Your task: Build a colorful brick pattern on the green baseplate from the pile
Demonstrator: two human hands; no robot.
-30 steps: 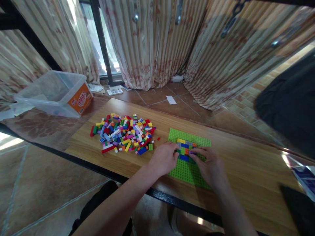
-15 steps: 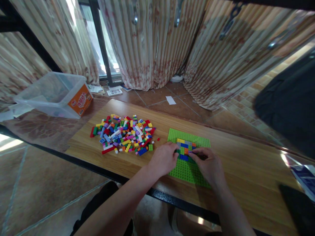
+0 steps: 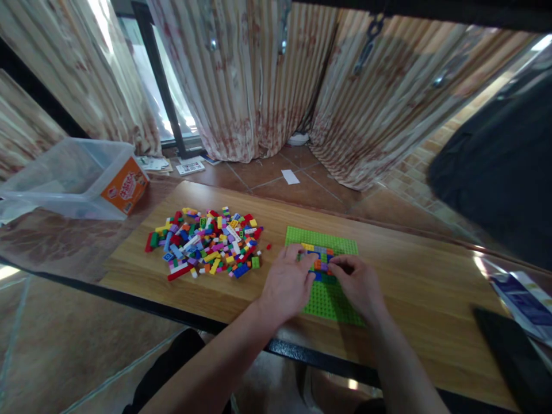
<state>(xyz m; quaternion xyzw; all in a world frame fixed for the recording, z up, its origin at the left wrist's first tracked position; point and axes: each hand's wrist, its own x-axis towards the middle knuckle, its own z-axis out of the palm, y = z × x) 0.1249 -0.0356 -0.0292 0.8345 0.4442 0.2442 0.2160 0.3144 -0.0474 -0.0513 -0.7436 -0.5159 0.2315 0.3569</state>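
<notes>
On the wooden table a green baseplate [image 3: 332, 305] carries a low block of assembled toy bricks [image 3: 318, 265] in blue, orange, purple, grey, yellow and other colours. My left hand [image 3: 290, 283] rests over the left side of this block, its fingers apart and touching the bricks. From the right, my right hand [image 3: 357, 283] has its thumb and fingertips pinched together against the block's right edge. Whatever sits between those fingertips is too small and covered to make out. Both hands hide parts of the block.
Left of the baseplate lies a spread pile of loose bricks [image 3: 211, 244], with one small red brick [image 3: 269, 246] apart from it. A clear plastic box [image 3: 73, 198] with an orange label stands far left. A dark flat object [image 3: 504, 351] lies at the right.
My left hand's fingers have spread further over the bricks, covering more of them. My right hand stays at the block's right edge. The whole view has shifted slightly.
</notes>
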